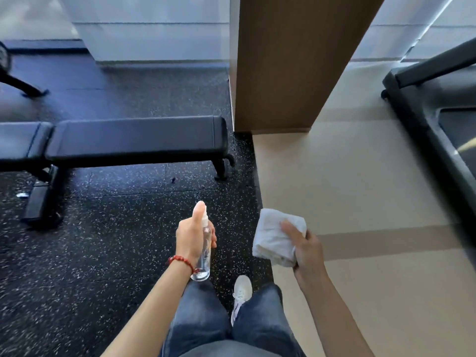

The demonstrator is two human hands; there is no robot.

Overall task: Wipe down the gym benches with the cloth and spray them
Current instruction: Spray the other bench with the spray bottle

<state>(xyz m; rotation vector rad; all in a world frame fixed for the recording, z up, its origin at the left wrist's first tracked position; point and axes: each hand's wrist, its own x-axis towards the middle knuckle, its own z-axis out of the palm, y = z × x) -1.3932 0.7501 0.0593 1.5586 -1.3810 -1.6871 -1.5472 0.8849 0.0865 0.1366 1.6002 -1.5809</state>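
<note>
Cloth (pixel 277 237) bunched in right hand (pixel 306 249) grip; spray bottle (pixel 204 253) in left hand (pixel 192 239) fist.

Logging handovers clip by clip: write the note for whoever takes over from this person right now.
Left hand: closed around the clear spray bottle, thumb on the white nozzle, held upright.
Right hand: gripping the folded white cloth.
The black bench stands ahead and to the left on the speckled rubber floor, beside the wooden pillar. Neither hand is near it.
Done: nothing visible; the frame cannot show whether the pad is wet or wiped.
Left: step up to the bench, spray the pad, wipe it with the cloth, then do the other benches.
</note>
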